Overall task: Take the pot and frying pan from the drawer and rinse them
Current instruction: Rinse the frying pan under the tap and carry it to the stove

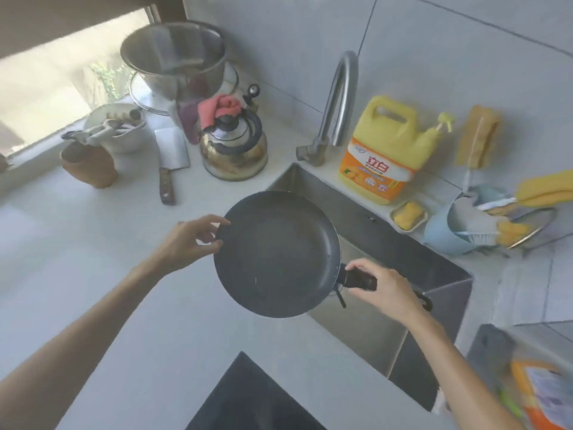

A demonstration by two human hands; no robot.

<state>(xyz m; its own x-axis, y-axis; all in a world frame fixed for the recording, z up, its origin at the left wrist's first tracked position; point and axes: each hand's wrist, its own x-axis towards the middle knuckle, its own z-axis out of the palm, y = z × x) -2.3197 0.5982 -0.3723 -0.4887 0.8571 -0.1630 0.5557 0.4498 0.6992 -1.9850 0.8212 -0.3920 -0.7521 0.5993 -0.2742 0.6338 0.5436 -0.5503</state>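
head view:
frying pan (276,252): frame centre, held at the sink's (366,324) left edge, long axis running lower right.
right hand (383,288): wrapped round the handle.
left hand (189,240): pinching the far rim.
faucet (338,100): above, upper right.
pot: cannot tell.

Frying pan (276,254) between both hands

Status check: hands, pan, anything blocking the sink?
Left hand pinches pan rim; right hand grips handle. Pan at sink edge. Nothing blocking.
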